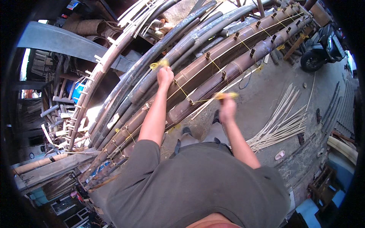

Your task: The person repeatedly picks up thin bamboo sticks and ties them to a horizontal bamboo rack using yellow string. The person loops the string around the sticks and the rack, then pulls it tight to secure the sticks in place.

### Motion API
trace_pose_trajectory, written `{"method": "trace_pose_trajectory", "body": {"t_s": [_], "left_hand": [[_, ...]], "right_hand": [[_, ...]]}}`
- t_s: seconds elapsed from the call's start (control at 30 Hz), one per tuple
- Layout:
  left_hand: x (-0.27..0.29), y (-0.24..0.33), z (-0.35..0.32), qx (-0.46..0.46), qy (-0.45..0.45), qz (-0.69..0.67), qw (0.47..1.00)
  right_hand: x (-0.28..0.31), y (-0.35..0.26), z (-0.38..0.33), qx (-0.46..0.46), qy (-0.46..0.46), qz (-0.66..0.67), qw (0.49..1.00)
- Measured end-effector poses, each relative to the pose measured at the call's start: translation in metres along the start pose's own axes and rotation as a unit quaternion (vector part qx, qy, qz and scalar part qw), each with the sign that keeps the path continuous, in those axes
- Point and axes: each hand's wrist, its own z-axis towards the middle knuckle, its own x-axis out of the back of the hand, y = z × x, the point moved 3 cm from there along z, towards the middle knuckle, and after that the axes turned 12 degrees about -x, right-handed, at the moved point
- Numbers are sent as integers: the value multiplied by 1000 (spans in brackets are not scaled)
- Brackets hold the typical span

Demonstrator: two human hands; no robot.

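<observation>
Yellow plastic twine [181,90] runs taut from left hand [165,75], fisted at eleven o'clock, to right hand [227,105], pinching its end, across brown bamboo poles [213,72].

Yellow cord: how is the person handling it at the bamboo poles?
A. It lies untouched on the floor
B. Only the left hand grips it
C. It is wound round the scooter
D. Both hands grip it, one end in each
D: the left hand and the right hand each grip the yellow cord, which is laced over pegs along the bamboo poles.
</observation>
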Motion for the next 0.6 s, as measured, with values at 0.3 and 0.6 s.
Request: {"method": "trace_pose_trajectory", "body": {"t_s": [0.3, 0.6], "left_hand": [[119, -143, 75, 296, 64, -445, 842], [167, -92, -172, -164, -207, -118, 957]], "right_hand": [[61, 156, -92, -339, 53, 107, 933], [-137, 164, -171, -331, -107, 199, 916]]}}
